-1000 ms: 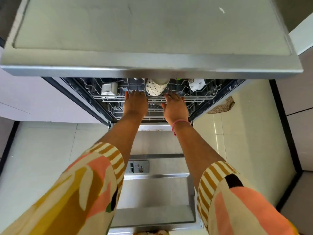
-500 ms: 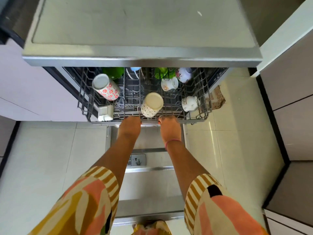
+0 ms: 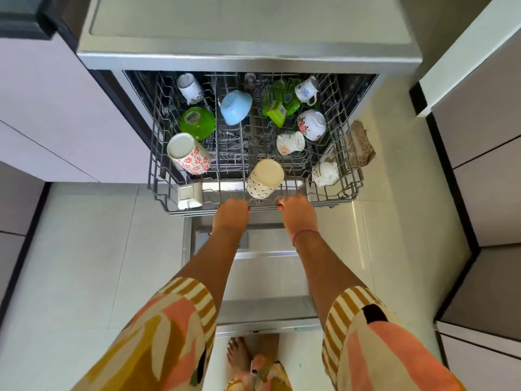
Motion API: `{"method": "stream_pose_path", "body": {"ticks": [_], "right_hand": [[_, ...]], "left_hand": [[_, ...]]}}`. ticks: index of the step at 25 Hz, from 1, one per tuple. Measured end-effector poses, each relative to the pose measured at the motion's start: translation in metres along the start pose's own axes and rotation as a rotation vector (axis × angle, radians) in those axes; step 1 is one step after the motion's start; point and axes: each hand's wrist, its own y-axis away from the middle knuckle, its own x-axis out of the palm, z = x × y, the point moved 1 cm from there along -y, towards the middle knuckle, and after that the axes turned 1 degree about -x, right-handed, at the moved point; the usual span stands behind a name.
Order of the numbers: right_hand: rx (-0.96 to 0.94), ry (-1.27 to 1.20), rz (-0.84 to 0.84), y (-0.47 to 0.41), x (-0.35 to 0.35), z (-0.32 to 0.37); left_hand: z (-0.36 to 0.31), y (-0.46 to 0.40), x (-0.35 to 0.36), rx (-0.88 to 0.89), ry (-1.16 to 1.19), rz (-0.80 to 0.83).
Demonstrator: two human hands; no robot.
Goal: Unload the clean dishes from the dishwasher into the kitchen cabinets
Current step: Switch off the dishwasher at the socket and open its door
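The dishwasher's upper wire rack (image 3: 158, 176) stands pulled out over the open door (image 3: 265, 280). My left hand (image 3: 231, 214) and my right hand (image 3: 298, 211) both grip the rack's front rail, fingers curled over it. In the rack lie a floral mug (image 3: 188, 153), a cream patterned mug (image 3: 265, 178), a green bowl (image 3: 197, 122), a blue bowl (image 3: 235, 106), green plastic pieces (image 3: 279, 104), several white cups with prints (image 3: 311, 124) and a small white box (image 3: 189, 194).
A steel countertop (image 3: 248, 29) overhangs the dishwasher. Pale cabinet fronts (image 3: 56, 117) flank the left, grey ones (image 3: 485, 179) the right. A brown cloth (image 3: 359, 145) lies on the tiled floor right of the rack. My bare feet (image 3: 239, 354) stand at the door's edge.
Both hands have drawn the upper rack out toward me, from mostly under the counter to fully extended. More cups and bowls have come into sight.
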Motion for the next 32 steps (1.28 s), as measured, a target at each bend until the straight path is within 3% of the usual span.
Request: {"method": "stream_pose_path", "body": {"ticks": [7, 18, 32], "right_hand": [[-0.107, 0.01, 0.045, -0.011, 0.006, -0.008], [-0.301, 0.137, 0.063, -0.018, 0.016, -0.016], [-0.322, 0.193, -0.044, -0.061, 0.01, -0.009]], "left_hand": [[-0.001, -0.003, 0.002, 0.004, 0.021, 0.008], [-0.001, 0.0, 0.008, 0.093, -0.141, -0.064], [0.004, -0.037, -0.008, 0.05, -0.148, -0.187]]}}
